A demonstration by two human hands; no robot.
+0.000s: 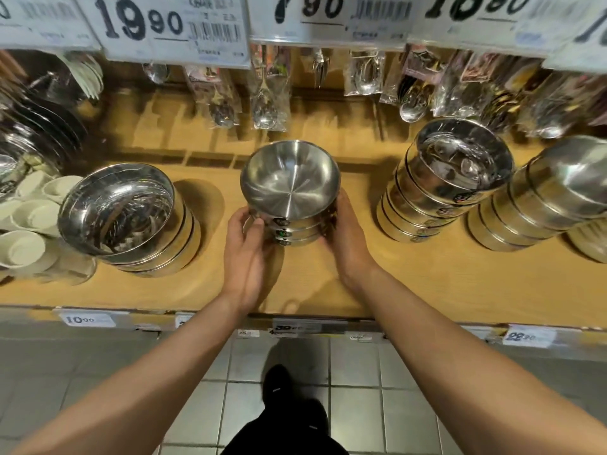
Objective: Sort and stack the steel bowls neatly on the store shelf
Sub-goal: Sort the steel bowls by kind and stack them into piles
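A short stack of steel bowls (290, 188) stands in the middle of the wooden shelf (410, 284). My left hand (248, 254) clasps its left side and my right hand (345, 239) clasps its right side, fingers wrapped around the lower bowls. A wider stack of steel bowls (121, 211) rests to the left. A taller leaning stack of bowls (450, 178) stands to the right, and another bowl stack (555, 198) sits at the far right edge.
White ceramic cups (29, 224) and dark plates (39, 126) crowd the left end. Packaged spoons (266, 93) hang behind the bowls under large price tags (170, 27). The shelf's front edge carries small price labels (88, 320). Tiled floor lies below.
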